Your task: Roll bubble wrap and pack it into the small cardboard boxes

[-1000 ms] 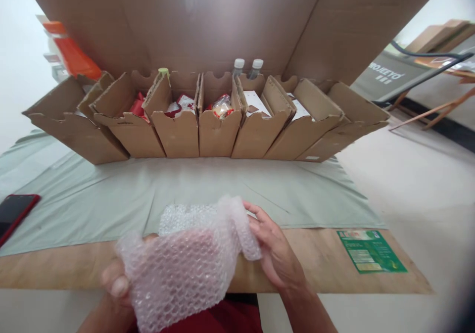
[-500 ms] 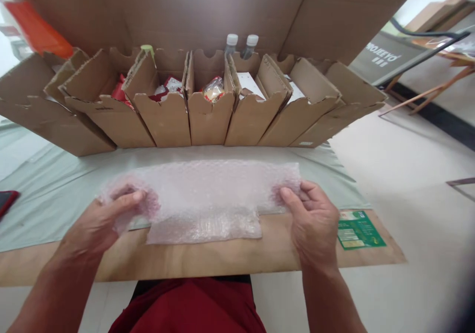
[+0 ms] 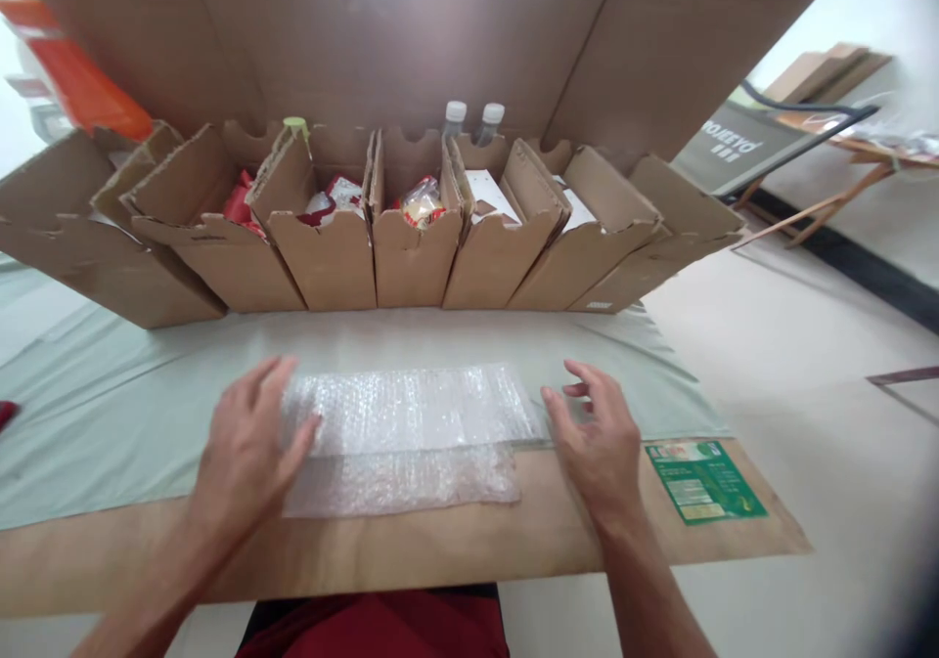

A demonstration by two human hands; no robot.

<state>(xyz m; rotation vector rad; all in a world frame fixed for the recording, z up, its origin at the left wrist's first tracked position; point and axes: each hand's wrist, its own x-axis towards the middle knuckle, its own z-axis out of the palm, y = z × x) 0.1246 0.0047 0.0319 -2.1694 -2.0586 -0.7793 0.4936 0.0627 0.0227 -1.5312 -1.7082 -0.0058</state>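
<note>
A sheet of clear bubble wrap (image 3: 411,409) lies on the table, overlapping a second bubble wrap piece (image 3: 425,482) that sits nearer to me. My left hand (image 3: 253,433) is at the left end of the upper sheet, fingers apart, covering part of that edge; whether it touches the sheet I cannot tell. Just off the right end is my right hand (image 3: 594,428), fingers loosely curved and apart, with nothing in it.
A row of open cardboard bins (image 3: 411,272) stands behind the wrap, holding red packets, a wrapped snack (image 3: 422,206) and white boxes. Two white-capped bottles (image 3: 455,115) rise behind them. A green printed packet (image 3: 705,482) lies at the right on the wooden table edge (image 3: 564,550).
Both hands have let go of the upper bubble wrap sheet. It has gone from being held stretched between them to lying flat over the lower piece.
</note>
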